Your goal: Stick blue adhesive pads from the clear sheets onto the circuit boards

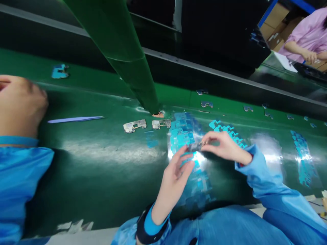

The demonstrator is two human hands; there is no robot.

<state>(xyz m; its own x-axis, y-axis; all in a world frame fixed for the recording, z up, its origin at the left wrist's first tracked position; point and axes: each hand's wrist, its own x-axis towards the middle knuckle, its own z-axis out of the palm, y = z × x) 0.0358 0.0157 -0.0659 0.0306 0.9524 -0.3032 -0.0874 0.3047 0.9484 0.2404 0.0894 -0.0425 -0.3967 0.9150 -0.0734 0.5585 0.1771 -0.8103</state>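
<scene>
The right hand point(220, 145) pinches the board point(195, 147) above the blue films point(182, 134); the left hand point(176, 175) touches its other end, but I cannot tell if those fingers clamp. A loose pinch could let it drop.

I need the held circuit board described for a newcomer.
From the green pole, go right to the blue film pieces. Over them, the wearer's right hand pinches the circuit board, the left hand at its other end; neighbouring boards lie on the green bench.
</scene>
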